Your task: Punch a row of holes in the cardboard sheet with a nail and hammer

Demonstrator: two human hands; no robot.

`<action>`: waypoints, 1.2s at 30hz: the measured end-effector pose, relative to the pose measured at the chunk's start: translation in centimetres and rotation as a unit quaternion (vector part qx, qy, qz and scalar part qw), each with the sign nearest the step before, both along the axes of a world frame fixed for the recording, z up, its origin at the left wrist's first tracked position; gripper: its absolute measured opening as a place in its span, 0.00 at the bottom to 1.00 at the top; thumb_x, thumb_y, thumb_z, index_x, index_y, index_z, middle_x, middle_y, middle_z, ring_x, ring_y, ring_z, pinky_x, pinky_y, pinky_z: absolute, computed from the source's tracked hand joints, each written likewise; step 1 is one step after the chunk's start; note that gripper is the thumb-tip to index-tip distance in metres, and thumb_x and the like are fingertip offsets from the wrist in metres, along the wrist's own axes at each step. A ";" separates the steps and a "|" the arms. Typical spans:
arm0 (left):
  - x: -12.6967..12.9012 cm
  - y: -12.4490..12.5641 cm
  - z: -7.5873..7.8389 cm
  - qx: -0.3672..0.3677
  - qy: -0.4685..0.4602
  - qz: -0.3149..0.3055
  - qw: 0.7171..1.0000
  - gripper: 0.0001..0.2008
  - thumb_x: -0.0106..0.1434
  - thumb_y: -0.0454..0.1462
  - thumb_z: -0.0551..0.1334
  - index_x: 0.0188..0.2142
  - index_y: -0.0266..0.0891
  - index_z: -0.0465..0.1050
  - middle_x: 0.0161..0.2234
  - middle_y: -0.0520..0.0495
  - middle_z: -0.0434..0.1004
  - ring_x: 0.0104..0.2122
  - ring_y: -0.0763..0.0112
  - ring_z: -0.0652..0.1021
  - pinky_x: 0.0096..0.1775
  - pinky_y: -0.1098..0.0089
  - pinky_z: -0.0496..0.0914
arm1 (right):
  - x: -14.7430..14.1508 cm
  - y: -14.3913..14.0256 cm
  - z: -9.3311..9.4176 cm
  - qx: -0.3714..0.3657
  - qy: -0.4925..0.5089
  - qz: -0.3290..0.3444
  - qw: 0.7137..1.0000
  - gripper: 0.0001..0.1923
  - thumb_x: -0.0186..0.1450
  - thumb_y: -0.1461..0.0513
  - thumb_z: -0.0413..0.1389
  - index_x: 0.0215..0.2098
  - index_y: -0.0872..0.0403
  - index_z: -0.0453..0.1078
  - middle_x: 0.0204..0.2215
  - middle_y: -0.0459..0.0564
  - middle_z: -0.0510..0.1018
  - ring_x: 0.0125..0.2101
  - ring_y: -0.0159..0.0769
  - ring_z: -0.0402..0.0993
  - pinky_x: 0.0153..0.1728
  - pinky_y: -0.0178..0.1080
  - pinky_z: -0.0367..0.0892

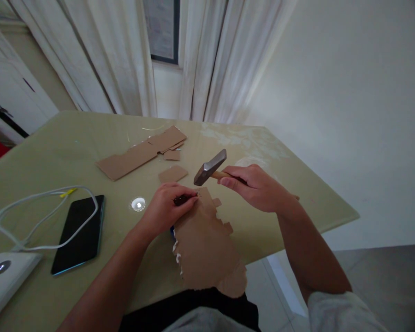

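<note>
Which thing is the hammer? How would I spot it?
Look at the greenish table by the white curtains. Near its right side, the right hand grips a wooden handle just above a jagged cardboard piece. The hammer is the only thing with a grey metal head; everything nearby is flat brown cardboard.

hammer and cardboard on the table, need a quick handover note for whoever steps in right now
Right hand: gripping the hammer by its wooden handle, head raised just above the cardboard.
Left hand: pinching a small dark object against the top edge of the cardboard piece, which overhangs the table's near edge.
Elsewhere on the table: more cardboard scraps, a phone, a white cable.
Done: cannot tell. Left: the strike has not landed.
</note>
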State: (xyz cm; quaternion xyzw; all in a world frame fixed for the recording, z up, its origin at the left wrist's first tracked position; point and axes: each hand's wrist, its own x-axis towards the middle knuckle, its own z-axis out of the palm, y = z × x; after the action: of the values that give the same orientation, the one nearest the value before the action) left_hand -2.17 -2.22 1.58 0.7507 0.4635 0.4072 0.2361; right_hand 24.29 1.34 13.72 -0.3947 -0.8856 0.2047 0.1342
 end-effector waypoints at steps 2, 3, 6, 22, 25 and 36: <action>0.0 0.0 -0.1 -0.001 0.001 -0.001 1.000 0.08 0.70 0.43 0.69 0.41 0.46 0.88 0.37 0.48 0.90 0.37 0.62 0.85 0.49 0.60 0.76 | 0.1 0.1 -0.1 -0.016 0.009 0.004 1.000 0.25 0.81 0.45 0.50 0.35 0.53 0.71 0.25 0.42 0.69 0.26 0.32 0.64 0.33 0.39 0.52; 0.0 0.0 -0.2 -0.002 0.003 -0.001 1.000 0.08 0.70 0.43 0.69 0.41 0.46 0.88 0.37 0.48 0.90 0.37 0.62 0.85 0.48 0.60 0.75 | 0.0 0.1 -0.2 -0.025 -0.002 0.010 1.000 0.24 0.81 0.46 0.50 0.35 0.53 0.70 0.25 0.42 0.70 0.27 0.33 0.65 0.33 0.39 0.52; -0.1 0.0 -0.5 0.000 0.012 0.002 1.000 0.08 0.70 0.42 0.68 0.40 0.45 0.87 0.37 0.48 0.89 0.38 0.61 0.84 0.47 0.60 0.74 | -0.4 0.1 -0.5 -0.029 -0.062 0.030 0.997 0.21 0.82 0.50 0.52 0.34 0.53 0.70 0.26 0.44 0.72 0.28 0.33 0.66 0.34 0.39 0.52; -0.8 0.4 -0.4 -0.057 -0.017 -0.061 0.996 0.16 0.66 0.45 0.73 0.52 0.46 0.84 0.52 0.44 0.88 0.51 0.55 0.85 0.58 0.55 0.76 | 0.1 -0.1 -1.0 -0.041 -0.041 0.028 0.998 0.21 0.82 0.49 0.51 0.35 0.53 0.72 0.25 0.44 0.72 0.28 0.34 0.67 0.34 0.39 0.53; -0.8 0.3 -0.2 -0.067 -0.020 -0.064 0.996 0.16 0.66 0.45 0.73 0.51 0.45 0.84 0.49 0.45 0.88 0.48 0.56 0.85 0.54 0.58 0.77 | 0.0 -0.2 -1.3 -0.049 -0.043 0.029 0.997 0.21 0.81 0.50 0.52 0.34 0.53 0.70 0.25 0.43 0.71 0.28 0.33 0.66 0.34 0.39 0.52; -0.6 0.2 -0.2 -0.070 -0.024 -0.065 0.995 0.15 0.66 0.45 0.73 0.51 0.46 0.85 0.46 0.46 0.88 0.44 0.58 0.85 0.49 0.62 0.78 | -0.2 -0.1 -1.3 -0.055 -0.060 0.034 0.996 0.20 0.81 0.52 0.53 0.33 0.53 0.69 0.26 0.43 0.72 0.28 0.33 0.66 0.34 0.39 0.51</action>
State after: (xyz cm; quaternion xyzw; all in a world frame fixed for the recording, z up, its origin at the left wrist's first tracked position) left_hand -2.80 -1.99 1.38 0.7509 0.4353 0.3751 0.3255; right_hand 24.06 1.22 12.42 -0.3826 -0.8925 0.2334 0.0517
